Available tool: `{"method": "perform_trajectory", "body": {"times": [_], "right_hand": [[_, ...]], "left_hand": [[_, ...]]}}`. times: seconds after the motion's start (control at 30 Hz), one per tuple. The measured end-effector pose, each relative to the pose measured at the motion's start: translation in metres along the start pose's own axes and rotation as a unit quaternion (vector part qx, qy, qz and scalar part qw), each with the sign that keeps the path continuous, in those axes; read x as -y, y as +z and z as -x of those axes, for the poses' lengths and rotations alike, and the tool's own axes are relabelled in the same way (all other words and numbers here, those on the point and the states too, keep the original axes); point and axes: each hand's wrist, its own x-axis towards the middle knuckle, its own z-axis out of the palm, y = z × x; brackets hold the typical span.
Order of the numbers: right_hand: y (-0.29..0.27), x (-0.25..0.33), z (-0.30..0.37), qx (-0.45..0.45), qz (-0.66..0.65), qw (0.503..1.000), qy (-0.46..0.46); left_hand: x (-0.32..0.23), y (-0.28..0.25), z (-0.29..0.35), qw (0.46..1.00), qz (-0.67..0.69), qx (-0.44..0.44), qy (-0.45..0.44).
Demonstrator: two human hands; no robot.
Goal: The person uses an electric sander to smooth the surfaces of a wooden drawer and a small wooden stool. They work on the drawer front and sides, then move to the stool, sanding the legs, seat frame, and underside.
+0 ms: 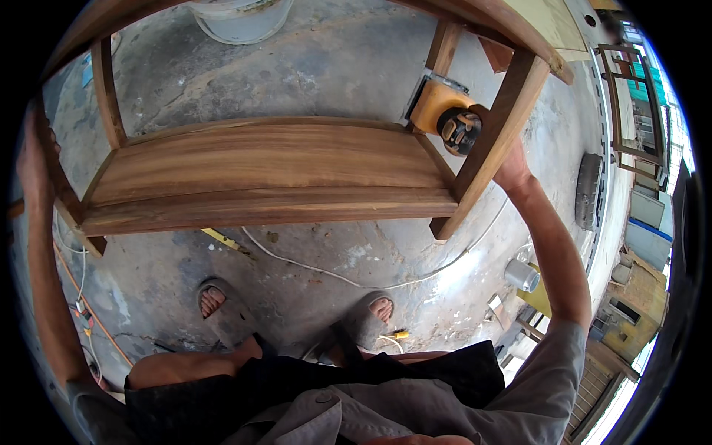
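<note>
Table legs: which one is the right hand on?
The near-right leg, beside the orange sander; the right hand is behind it. The left hand holds the near-left leg.

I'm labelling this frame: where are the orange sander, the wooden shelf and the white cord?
orange sander (445, 111), head view, on its orange body.
wooden shelf (267, 167), head view, middle of its lower board.
white cord (311, 268), head view, on the floor stretch.
</note>
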Motion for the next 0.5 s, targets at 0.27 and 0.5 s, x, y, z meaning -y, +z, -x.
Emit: {"method": "perform_trajectory", "body": {"times": [0.27,0.5], "right_hand": [[0.005,-0.011,0.019,0.039,0.102,0.994,0.003],[-0.007,0.009,0.003,-0.021,0.078,0.996,-0.024]], "left_hand": [[0.016,0.009,-0.002,0.992,-0.038,-0.036,0.115],[0.002,0.000,0.002,0.997,-0.054,-0.049,0.021]]}}
